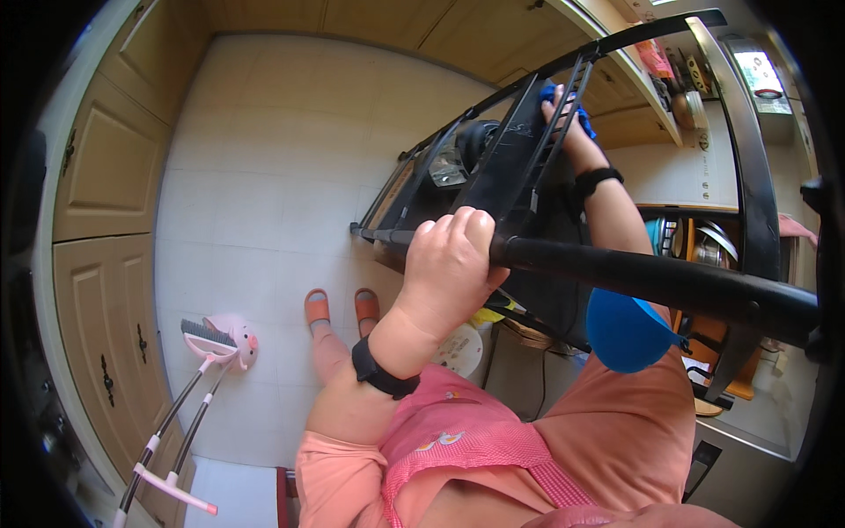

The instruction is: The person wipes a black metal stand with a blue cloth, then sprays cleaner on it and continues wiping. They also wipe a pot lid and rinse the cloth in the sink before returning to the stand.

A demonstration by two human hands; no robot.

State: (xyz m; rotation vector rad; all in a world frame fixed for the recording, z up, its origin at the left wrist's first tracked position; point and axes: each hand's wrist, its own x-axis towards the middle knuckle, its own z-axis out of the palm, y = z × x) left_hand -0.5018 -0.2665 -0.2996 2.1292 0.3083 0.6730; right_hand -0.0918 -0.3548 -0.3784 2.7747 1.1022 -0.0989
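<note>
A black metal shelving rack (627, 259) stands in front of me, and in this view it leans across to the right. My left hand (450, 254) is wrapped around one of its round upright posts. Farther in, my right hand (561, 112) presses a blue cloth (548, 94) onto a black shelf (511, 135) behind a slatted side rail; the rail partly hides the fingers. On a lower shelf, a clear plastic bag (447, 165) lies beside a dark round object (471, 142). A smooth blue rounded item (627, 330) hangs near the post, over my right upper arm; its kind is unclear.
Wooden cabinets (109, 165) line the left and far walls. A pink pig-shaped broom and dustpan set (231, 340) stands on the pale tiled floor (264, 132). To the right, a counter holds pans and lids (713, 247). A round patterned lid (459, 350) sits below the rack.
</note>
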